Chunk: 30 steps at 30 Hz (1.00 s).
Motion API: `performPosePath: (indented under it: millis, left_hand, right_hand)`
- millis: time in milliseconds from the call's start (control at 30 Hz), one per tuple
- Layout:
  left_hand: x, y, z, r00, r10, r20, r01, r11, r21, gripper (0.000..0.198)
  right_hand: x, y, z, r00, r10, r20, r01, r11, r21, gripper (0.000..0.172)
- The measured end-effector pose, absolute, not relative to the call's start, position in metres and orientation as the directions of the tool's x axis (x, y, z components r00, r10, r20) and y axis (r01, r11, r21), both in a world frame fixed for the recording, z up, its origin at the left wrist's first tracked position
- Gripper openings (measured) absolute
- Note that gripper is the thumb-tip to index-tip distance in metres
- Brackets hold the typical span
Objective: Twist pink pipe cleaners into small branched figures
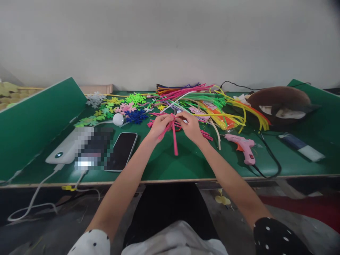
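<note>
Pink chenille stems (175, 141) are gathered at the middle of the green table, between my two hands. My left hand (160, 126) is closed on them, with pink strands running along its palm. From the other side, my right hand (190, 126) pinches the same piece near its top, and the fingertips of both hands nearly meet there. One pink length hangs down toward the table's front edge. More pink stems (206, 135) lie behind and beneath the hands, partly covered by them. The exact joint between my fingers is too small to make out.
Loose chenille stems (220, 101) in many colours pile up at the back. Snowflake shapes (136, 116) lie back left. A phone (121, 151) and a white power bank (66, 147) with cables sit left. A pink glue gun (243, 146) and a brown plush (278, 101) are right.
</note>
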<state>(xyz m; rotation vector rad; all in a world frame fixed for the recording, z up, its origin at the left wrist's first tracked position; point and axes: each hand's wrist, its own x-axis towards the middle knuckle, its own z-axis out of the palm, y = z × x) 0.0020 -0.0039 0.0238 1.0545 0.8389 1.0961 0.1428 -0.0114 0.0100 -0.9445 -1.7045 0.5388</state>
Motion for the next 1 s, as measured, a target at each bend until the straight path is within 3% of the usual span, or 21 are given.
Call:
performPosePath:
  millis: [67, 133, 267, 500, 633, 733, 833, 900, 1000]
  left_hand:
    - [0.004, -0.007, 0.022, 0.122, 0.952, 0.280, 0.031, -0.286, 0.958, 0.024]
    - [0.006, -0.010, 0.020, 0.111, 0.869, 0.482, 0.303, -0.492, 0.816, 0.024]
    - [0.006, -0.011, 0.014, 0.172, 0.767, 0.618, 0.495, -0.610, 0.619, 0.022]
    - [0.007, -0.006, 0.003, 0.288, 0.681, 0.673, 0.610, -0.672, 0.420, 0.015]
    - [0.010, -0.008, 0.004, 0.278, 0.735, 0.619, 0.565, -0.646, 0.513, 0.018]
    - [0.011, -0.006, 0.007, 0.256, 0.839, 0.480, 0.420, -0.544, 0.726, 0.021]
    - [0.012, -0.002, 0.009, 0.256, 0.921, 0.295, 0.147, -0.338, 0.930, 0.022]
    - [0.012, 0.000, 0.009, 0.251, 0.936, 0.248, 0.023, -0.261, 0.965, 0.022]
    - [0.011, 0.000, 0.009, 0.187, 0.941, 0.280, -0.013, -0.283, 0.959, 0.020]
  right_hand:
    - [0.144, -0.009, 0.009, -0.062, 0.893, 0.445, 0.198, 0.448, -0.872, 0.024]
    - [0.145, -0.007, 0.010, -0.070, 0.949, 0.308, 0.039, 0.311, -0.950, 0.028]
    - [0.145, -0.009, 0.013, -0.143, 0.977, 0.158, -0.156, 0.136, -0.978, 0.031]
    - [0.143, -0.012, 0.017, -0.112, 0.993, 0.041, -0.202, 0.018, -0.979, 0.027]
    - [0.142, -0.010, 0.016, -0.032, 0.999, 0.024, -0.143, 0.020, -0.990, 0.021]
    - [0.142, -0.010, 0.015, -0.006, 0.998, 0.069, -0.092, 0.068, -0.993, 0.017]
    - [0.142, -0.011, 0.017, -0.039, 0.991, 0.125, -0.117, 0.120, -0.986, 0.017]
    - [0.143, -0.011, 0.018, -0.068, 0.989, 0.133, -0.158, 0.121, -0.980, 0.018]
    - [0.145, -0.011, 0.019, -0.105, 0.990, 0.094, -0.206, 0.070, -0.976, 0.022]
